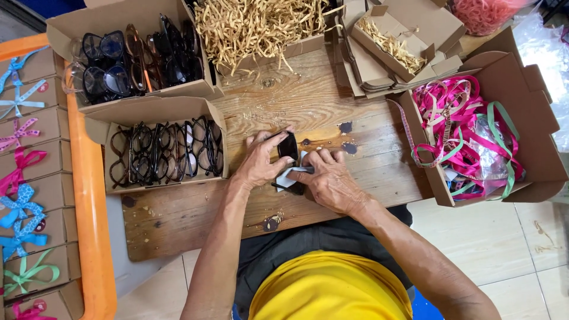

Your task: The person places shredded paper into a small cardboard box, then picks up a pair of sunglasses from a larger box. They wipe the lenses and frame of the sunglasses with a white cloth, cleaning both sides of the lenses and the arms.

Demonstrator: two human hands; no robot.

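Observation:
My left hand (259, 161) grips a pair of black glasses (288, 146) over the middle of the wooden table (332, 106). Its thumb rests on one dark lens. My right hand (329, 181) pinches a small white cloth (290, 176) against the lower part of the glasses. Both hands sit close together, touching the glasses from either side. Part of the frame is hidden under my fingers.
Two cardboard boxes of glasses (163, 151) (127, 56) stand at the left. A box of shredded paper straw (255, 26) is at the back, small folded boxes (394, 44) at the back right, a ribbon box (474, 133) at the right. Ribbon-tied boxes (26, 178) line the far left.

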